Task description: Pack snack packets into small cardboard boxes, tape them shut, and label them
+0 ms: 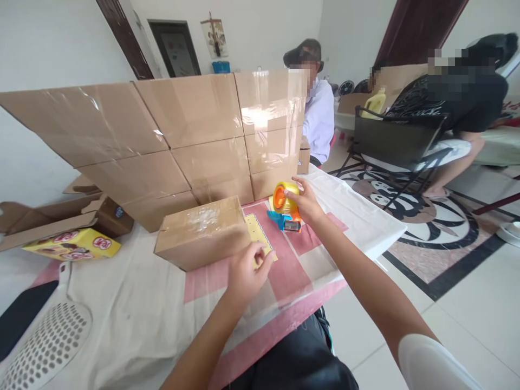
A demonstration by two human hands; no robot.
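A small sealed cardboard box [201, 233] lies on the table with clear tape across its top. My left hand [247, 273] sits just in front of its right end, fingers pinched at the edge of a yellow sheet [255, 227] lying flat beside the box. My right hand [305, 205] reaches farther out and grips a tape dispenser [284, 208] with an orange hub, a clear roll and a blue body, resting on the cloth.
A wall of stacked taped cartons [170, 141] stands behind the box. An open carton [52, 216] and a yellow snack box [73, 244] lie at left, a white perforated scoop [44, 346] near me. The table edge [365, 254] runs at right. Two people sit beyond.
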